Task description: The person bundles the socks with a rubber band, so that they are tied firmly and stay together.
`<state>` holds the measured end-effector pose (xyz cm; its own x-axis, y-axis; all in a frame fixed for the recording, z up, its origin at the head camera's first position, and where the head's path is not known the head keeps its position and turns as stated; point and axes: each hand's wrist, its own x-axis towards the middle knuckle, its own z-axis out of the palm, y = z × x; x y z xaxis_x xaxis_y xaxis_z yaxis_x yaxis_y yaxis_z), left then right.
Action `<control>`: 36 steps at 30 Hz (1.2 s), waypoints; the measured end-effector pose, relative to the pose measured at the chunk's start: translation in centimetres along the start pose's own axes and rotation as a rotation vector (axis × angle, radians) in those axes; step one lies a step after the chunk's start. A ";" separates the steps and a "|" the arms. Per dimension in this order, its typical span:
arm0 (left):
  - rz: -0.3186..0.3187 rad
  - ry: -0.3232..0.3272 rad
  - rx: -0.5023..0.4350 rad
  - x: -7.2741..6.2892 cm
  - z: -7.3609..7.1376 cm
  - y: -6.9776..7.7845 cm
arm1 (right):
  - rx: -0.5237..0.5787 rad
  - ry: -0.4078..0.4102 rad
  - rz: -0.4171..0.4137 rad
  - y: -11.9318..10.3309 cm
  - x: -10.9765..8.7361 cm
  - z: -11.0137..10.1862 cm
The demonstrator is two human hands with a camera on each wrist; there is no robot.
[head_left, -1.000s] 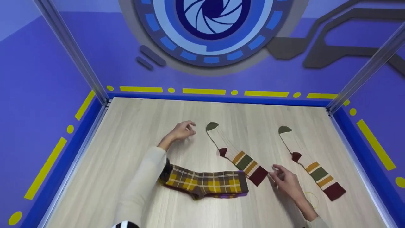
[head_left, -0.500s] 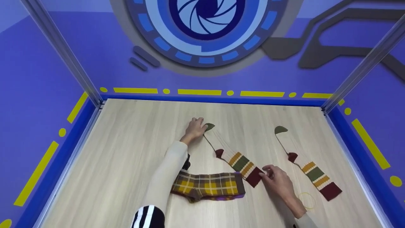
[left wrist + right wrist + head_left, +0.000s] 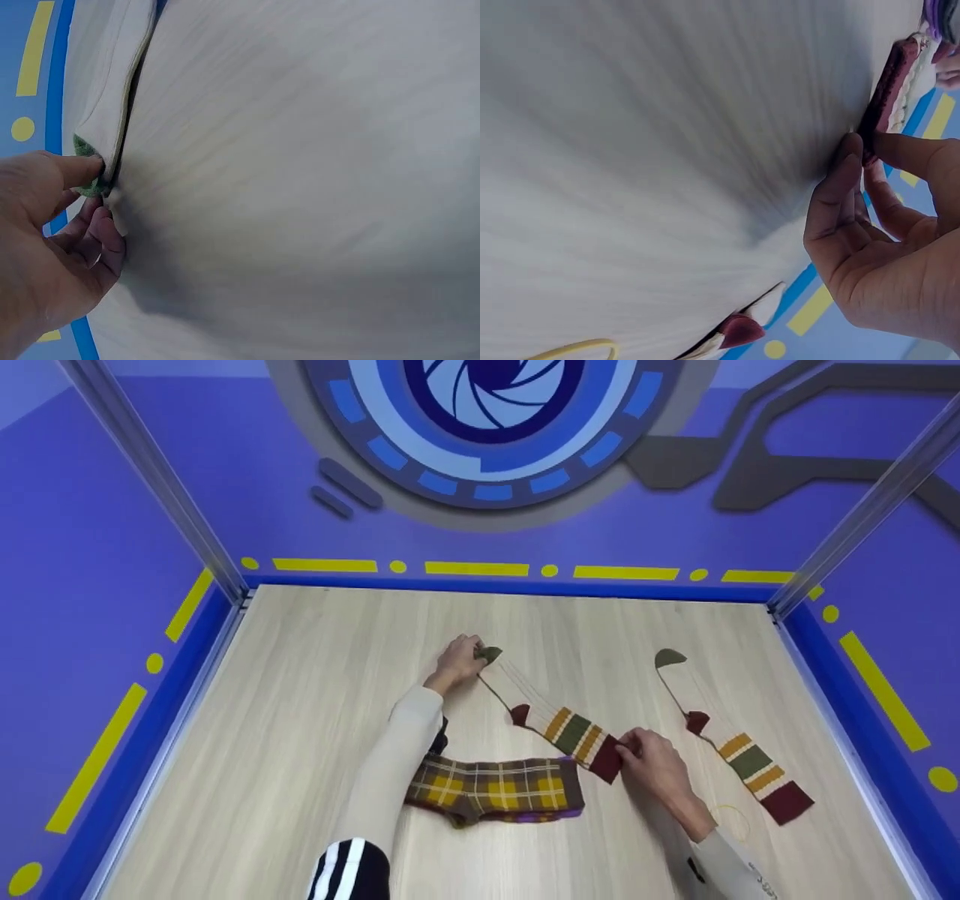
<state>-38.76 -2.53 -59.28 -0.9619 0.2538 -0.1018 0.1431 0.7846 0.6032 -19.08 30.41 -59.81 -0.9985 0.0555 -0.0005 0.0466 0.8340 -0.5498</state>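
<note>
1. Landmark: a flat pile of brown-and-yellow plaid knit socks (image 3: 495, 789), purple showing at its lower edge; the light sleeve of the left arm hides its left end from the head view.
2. A long cream knit sock with olive toe, maroon heel and cuff, and mustard-and-green bands (image 3: 576, 733) slants from beyond the pile to just beside its right end; contact between them cannot be told.
3. Left hand (image 3: 457, 658), beyond the pile: thumb and finger pinch the olive toe.
4. Right hand (image 3: 656, 761), right of the pile: thumb and fingertips pinch the maroon cuff.
5. A matching banded cream sock (image 3: 750, 763) lies farther right of the pile, as does a thin yellow loop (image 3: 585, 343).
</note>
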 end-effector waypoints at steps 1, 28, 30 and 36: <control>-0.014 -0.003 -0.002 -0.1 -0.4 -0.2 | -0.001 -0.006 0.004 0.0 0.1 -0.1; -0.136 -0.075 -0.830 -3.9 -6.9 0.6 | 0.719 0.055 0.023 -3.9 2.8 -1.5; -0.120 -0.058 -0.821 -4.7 -7.8 1.0 | 0.741 0.048 0.034 -4.3 2.6 -1.9; -0.103 0.081 -0.750 -7.9 -10.1 1.4 | 0.796 -0.039 0.088 -5.2 1.2 -2.7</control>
<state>-33.28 -9.15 -49.61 -0.9800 0.1353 -0.1461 -0.1173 0.2002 0.9727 -20.43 27.64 -54.66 -0.9932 0.0713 -0.0925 0.1043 0.1846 -0.9773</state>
